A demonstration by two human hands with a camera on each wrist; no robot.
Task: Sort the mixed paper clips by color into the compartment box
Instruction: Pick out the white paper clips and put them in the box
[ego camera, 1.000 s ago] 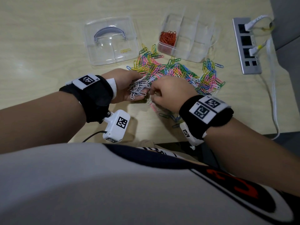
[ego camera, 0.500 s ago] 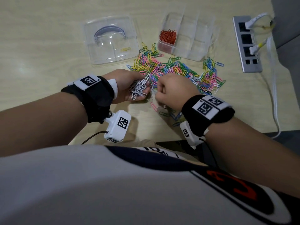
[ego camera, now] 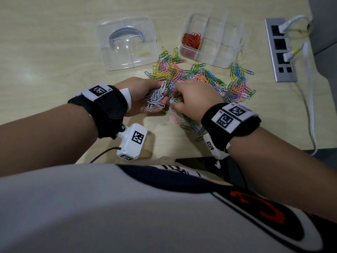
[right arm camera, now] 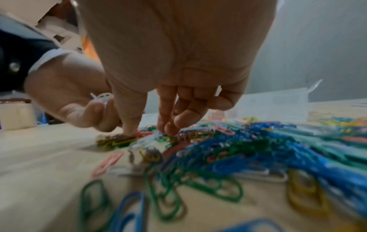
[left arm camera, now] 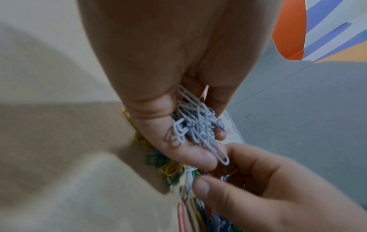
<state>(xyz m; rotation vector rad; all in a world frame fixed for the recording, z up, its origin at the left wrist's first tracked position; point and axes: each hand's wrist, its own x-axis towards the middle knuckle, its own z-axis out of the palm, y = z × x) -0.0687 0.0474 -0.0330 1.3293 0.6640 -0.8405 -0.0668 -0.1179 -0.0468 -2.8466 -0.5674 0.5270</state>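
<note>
My left hand (ego camera: 159, 96) is cupped palm-up at the near left edge of the mixed pile (ego camera: 200, 77) and holds a bunch of white paper clips (ego camera: 155, 101). The left wrist view shows the same white clips (left arm camera: 198, 125) lying across the curled fingers (left arm camera: 190, 155). Just to its right, my right hand (ego camera: 176, 98) is curled, with thumb and forefinger down on the pile, pinching at a white clip (ego camera: 172, 100). Its fingertips (right arm camera: 168, 130) touch the clips. The clear compartment box (ego camera: 224, 57) stands behind the pile, with red clips (ego camera: 191, 40) in its near left compartment.
The clear lid (ego camera: 127, 42) with a handle lies at the back left, a yellow clip (ego camera: 144, 54) on it. A grey power strip (ego camera: 280, 50) with white cables sits at the right. A few loose clips (ego camera: 187, 125) lie by the table's front edge.
My right hand drew back from the bunch in my left palm, then its fingertips came down on the pile beside it. My left hand has hardly moved.
</note>
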